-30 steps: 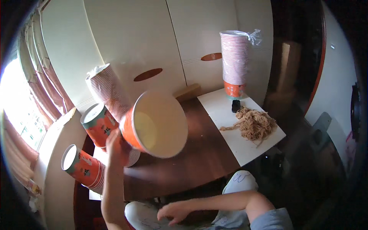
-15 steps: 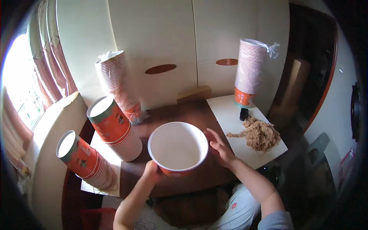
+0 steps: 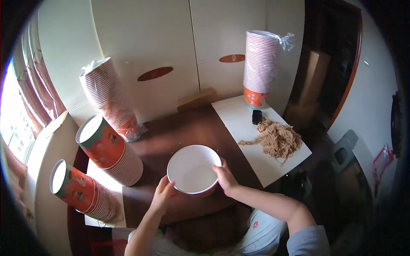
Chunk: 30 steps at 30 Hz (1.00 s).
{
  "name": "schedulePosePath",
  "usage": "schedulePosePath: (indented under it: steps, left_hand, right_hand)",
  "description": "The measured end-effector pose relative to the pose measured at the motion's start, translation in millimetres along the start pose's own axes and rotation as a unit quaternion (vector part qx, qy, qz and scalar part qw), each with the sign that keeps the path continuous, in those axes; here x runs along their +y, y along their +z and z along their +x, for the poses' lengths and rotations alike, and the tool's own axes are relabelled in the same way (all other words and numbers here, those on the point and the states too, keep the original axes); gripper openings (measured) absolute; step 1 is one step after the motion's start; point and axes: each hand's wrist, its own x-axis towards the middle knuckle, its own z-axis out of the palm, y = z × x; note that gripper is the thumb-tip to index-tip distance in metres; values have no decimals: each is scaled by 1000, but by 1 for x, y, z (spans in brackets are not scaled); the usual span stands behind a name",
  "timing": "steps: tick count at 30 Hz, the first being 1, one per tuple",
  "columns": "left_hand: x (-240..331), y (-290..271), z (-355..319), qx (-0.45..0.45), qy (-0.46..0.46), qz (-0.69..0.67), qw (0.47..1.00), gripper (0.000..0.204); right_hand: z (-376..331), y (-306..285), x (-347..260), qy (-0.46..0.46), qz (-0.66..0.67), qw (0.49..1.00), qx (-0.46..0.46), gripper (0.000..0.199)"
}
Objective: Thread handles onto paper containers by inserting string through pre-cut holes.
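Beneath its rim, most of the outer wall of the round, white-lined paper bucket (image 3: 194, 170) is out of sight.
At the bucket's right side, the bare right hand (image 3: 227, 180) has fingers partly hidden behind the wall; at its left, the bare left hand's (image 3: 162, 194) fingertips are hard to make out. Beyond it to the right, a small black object (image 3: 256, 117) is too dark to identify, and single strands blur together in the tangled tan fibre pile (image 3: 277, 138). Nearer than the bucket, the lower edge cuts off the grey fabric sleeve (image 3: 308, 241). Far left of it, the glaring white window (image 3: 15, 115) is cropped by the lens rim.
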Motion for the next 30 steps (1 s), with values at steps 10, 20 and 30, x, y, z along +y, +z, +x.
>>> schedulePosePath:
  steps: [10, 20, 30]
  left_hand:
    - [-5, -1, 6, -12, 98, 31, 995, 44]
    - [-9, -14, 3, 26, 162, 162, 973, 54]
    - [0, -30, -1, 27, 151, 286, 946, 46]
  right_hand:
    - [45, -66, -11, -13, -109, 990, 87, 37]
    - [140, -308, -40, -111, -605, 753, 233, 18]
    - [155, -321, -65, -51, -543, 815, 196, 20]
